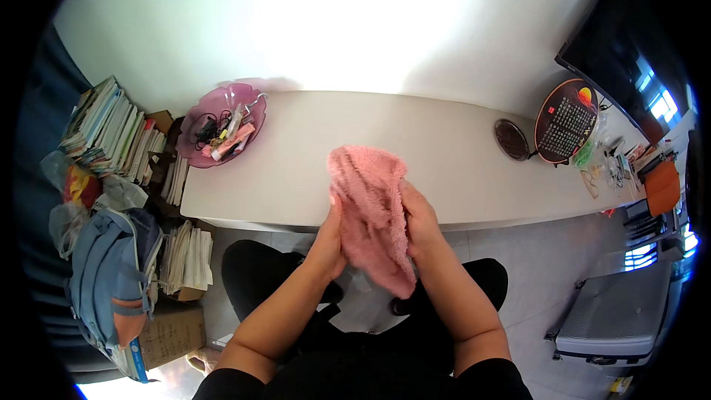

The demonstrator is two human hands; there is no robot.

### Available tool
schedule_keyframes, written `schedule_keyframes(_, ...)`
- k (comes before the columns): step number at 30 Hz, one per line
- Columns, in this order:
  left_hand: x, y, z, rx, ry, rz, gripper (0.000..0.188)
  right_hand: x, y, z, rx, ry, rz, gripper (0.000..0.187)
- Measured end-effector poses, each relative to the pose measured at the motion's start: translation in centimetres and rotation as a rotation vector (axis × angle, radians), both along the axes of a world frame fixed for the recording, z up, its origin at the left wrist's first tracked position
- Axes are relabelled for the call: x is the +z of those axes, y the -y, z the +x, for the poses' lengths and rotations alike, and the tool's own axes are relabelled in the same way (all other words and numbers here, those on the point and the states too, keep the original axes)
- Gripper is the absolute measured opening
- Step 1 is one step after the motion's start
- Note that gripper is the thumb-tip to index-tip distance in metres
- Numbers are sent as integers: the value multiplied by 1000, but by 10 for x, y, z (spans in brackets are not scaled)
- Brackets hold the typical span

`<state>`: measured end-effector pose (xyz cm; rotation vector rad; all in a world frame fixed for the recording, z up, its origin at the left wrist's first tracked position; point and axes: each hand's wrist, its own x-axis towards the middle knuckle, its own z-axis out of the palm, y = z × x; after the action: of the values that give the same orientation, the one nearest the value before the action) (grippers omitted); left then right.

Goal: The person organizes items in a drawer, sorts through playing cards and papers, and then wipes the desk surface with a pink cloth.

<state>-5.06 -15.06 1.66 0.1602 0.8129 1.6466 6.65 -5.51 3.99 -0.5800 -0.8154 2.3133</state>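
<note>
**Two hands clasping one pink towel at the edge of a white table**

One person is sitting at a white table (311, 170), and both bare hands are closing on a single fluffy pink towel (370, 211). The left hand (329, 241) is pressing against the towel's left side with its fingers folded around the cloth; the right hand (421, 222) is gripping the right side in the same way. The two hands are lying close together, with the cloth bunched between them. The towel is hanging just in front of the table's near edge, its upper part standing over the tabletop and its lower tip drooping down between the forearms, above the person's lap.

On the table's far left corner, one purple translucent bowl (222, 133) is holding a jumble of small items too tangled to count. At the right end, one small round dark lid (511, 139) is lying flat, just beside one round dark board (566, 120) that is standing tilted. Small clutter is spreading out beyond it.

Left of the table, one row of books (111, 130) is leaning together, and one blue backpack (111, 267) is resting below them. One grey case (615, 315) is sitting on the floor at the lower right.
</note>
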Motion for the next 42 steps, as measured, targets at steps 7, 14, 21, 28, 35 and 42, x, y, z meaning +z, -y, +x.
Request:
schedule_keyframes(7, 8, 20, -59, 92, -176, 65, 56, 12, -14, 15, -265, -179, -22, 43)
schedule_keyframes(14, 23, 10, -58, -20, 285, 257, 54, -10, -5, 5, -445, 729, 1162, 69)
schedule_keyframes(21, 38, -5, -53, -183, 422, 134, 49, 11, 27, -24, -279, 322, 1467, 63)
schedule_keyframes(28, 35, -18, -74, 158, -728, -112, 58, 41, -6, -21, -742, 608, 1406, 26)
schedule_keyframes(35, 38, -13, -50, -269, -1319, -244, 39, 63, -39, -27, -507, 564, 927, 26)
schedule_keyframes(42, 44, -1, -134, -125, -321, -53, 43, 55, -66, 15, -260, 395, 426, 17)
